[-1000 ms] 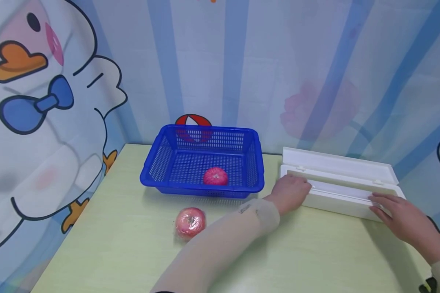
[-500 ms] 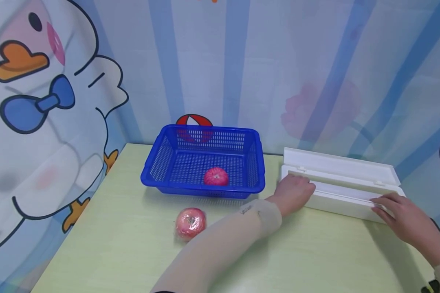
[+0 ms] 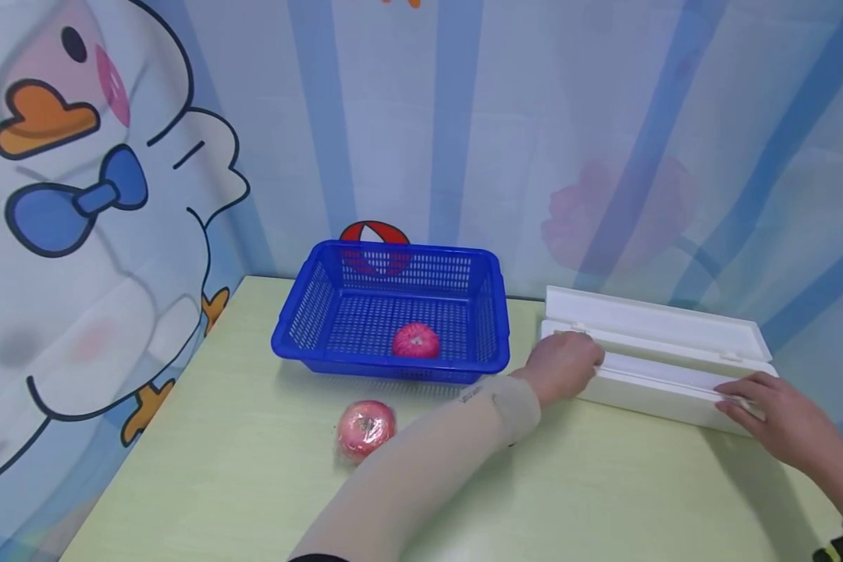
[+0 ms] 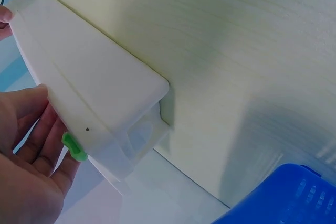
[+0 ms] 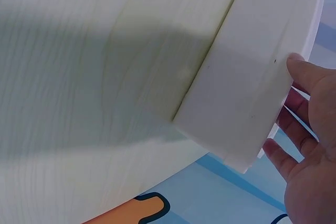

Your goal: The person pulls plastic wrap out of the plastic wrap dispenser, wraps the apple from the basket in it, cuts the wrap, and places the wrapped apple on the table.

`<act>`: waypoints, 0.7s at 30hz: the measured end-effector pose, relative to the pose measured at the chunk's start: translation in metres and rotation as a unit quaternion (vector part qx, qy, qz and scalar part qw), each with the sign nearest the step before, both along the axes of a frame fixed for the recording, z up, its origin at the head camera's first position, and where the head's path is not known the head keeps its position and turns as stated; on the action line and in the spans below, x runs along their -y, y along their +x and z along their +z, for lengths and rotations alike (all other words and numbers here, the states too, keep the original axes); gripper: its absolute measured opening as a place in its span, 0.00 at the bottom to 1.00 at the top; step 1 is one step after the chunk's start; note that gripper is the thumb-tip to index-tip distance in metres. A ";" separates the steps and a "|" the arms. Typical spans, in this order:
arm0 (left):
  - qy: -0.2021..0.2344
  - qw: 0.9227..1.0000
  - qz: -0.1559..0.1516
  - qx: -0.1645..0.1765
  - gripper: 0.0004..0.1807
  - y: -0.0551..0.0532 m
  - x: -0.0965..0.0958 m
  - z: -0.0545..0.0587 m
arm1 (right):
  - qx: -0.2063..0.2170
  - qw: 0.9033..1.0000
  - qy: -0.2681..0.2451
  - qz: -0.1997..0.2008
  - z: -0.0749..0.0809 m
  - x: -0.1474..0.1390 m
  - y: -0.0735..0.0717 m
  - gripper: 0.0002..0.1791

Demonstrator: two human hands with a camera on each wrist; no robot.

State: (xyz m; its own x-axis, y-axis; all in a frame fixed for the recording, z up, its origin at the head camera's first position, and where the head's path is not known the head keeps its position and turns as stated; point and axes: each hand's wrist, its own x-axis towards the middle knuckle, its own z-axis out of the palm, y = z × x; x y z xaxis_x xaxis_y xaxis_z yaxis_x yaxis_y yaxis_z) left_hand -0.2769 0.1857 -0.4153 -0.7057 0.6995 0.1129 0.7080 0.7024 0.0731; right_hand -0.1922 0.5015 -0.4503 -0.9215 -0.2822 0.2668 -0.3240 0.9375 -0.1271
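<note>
A long white lidded box [image 3: 660, 398], apparently a cling film dispenser, stands at the table's right rear with its lid [image 3: 653, 320] raised behind it. My left hand [image 3: 562, 365] grips the front rim near its left end, fingers curled over. At the right end, my right hand [image 3: 790, 417] holds the same rim between thumb and fingers. A small green piece [image 4: 74, 147] sits on the rim by my left fingers in the left wrist view. Whether film is pinched along with the rim is hidden. A film-wrapped apple [image 3: 366, 431] lies on the table near my left forearm.
Left of the box stands a blue perforated basket [image 3: 392, 361] with a red apple [image 3: 416, 341] inside. The pale table [image 3: 204, 468] meets a cartoon-printed curtain [image 3: 506, 140] at its back and left. My left sleeve [image 3: 421, 476] crosses the table's middle.
The head view has shifted very slightly, moving everything a little to the right in it. Both hands keep their places on the box's rim, and the lid stays raised.
</note>
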 end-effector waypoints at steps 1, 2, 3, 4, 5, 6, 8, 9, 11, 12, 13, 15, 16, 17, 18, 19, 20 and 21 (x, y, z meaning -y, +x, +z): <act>0.007 1.000 0.003 0.007 0.12 -0.001 0.000 0.000 | 0.005 1.000 -0.003 -0.004 0.001 0.000 0.000 0.10; 0.013 1.000 0.006 0.015 0.13 -0.002 0.000 0.000 | 0.014 1.000 -0.007 -0.009 0.002 -0.001 -0.001 0.10; 0.018 1.000 0.008 0.022 0.14 -0.003 -0.001 0.000 | 0.023 1.000 -0.010 -0.015 0.002 -0.001 -0.001 0.11; 0.022 0.999 0.010 0.026 0.15 -0.003 -0.001 0.000 | 0.030 0.999 -0.014 -0.020 0.003 -0.001 -0.001 0.11; 0.022 0.999 0.010 0.027 0.14 -0.004 -0.001 0.000 | 0.035 0.999 -0.017 -0.024 0.003 -0.001 -0.001 0.11; 0.018 0.999 0.010 0.025 0.14 -0.004 -0.001 0.000 | 0.039 0.999 -0.021 -0.027 0.003 -0.002 -0.001 0.11; 0.007 1.000 0.007 0.014 0.12 -0.003 -0.003 -0.001 | 0.038 0.998 -0.027 -0.030 0.003 -0.003 0.000 0.11; 0.001 1.000 0.006 0.006 0.11 -0.003 -0.003 -0.001 | 0.034 0.999 -0.029 -0.030 0.002 -0.004 0.000 0.10; -0.011 1.000 0.004 -0.010 0.11 -0.002 -0.004 -0.002 | 0.021 0.999 -0.029 -0.028 0.001 -0.004 0.000 0.09; -0.015 1.000 0.002 -0.017 0.11 -0.002 -0.004 -0.002 | 0.014 0.999 -0.027 -0.026 0.000 -0.005 -0.001 0.08; -0.018 1.000 0.001 -0.022 0.11 -0.002 -0.005 -0.002 | 0.007 0.999 -0.025 -0.025 0.000 -0.005 -0.001 0.07; -0.020 0.999 0.001 -0.027 0.12 -0.002 -0.005 -0.002 | 0.000 1.000 -0.019 -0.025 -0.001 -0.004 -0.003 0.05; -0.021 0.999 0.001 -0.029 0.12 -0.003 -0.005 -0.003 | -0.001 1.000 -0.015 -0.027 -0.001 -0.004 -0.004 0.04; -0.022 0.999 0.001 -0.033 0.12 -0.003 -0.006 -0.003 | -0.001 1.000 -0.013 -0.028 0.000 -0.003 -0.005 0.04; -0.023 0.999 0.002 -0.035 0.11 -0.004 -0.006 -0.004 | 0.001 0.999 -0.011 -0.031 0.000 -0.002 -0.005 0.03; -0.024 0.999 0.004 -0.038 0.11 -0.005 -0.007 -0.004 | 0.001 0.999 -0.009 -0.033 0.001 -0.001 -0.006 0.03; -0.025 0.999 0.006 -0.043 0.11 -0.006 -0.007 -0.005 | 0.003 0.999 -0.008 -0.034 0.002 0.000 -0.007 0.03; -0.027 0.999 0.007 -0.047 0.10 -0.007 -0.008 -0.005 | 0.004 0.999 -0.008 -0.035 0.003 0.001 -0.008 0.03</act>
State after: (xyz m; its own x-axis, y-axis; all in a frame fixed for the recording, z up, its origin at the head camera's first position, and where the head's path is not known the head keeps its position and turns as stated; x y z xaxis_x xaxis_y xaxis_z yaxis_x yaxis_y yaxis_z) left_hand -0.2835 0.1933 -0.4205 -0.7037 0.6962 0.1420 0.6998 0.7136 -0.0307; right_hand -0.2004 0.5006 -0.4473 -0.9411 -0.2124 0.2631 -0.2560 0.9559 -0.1437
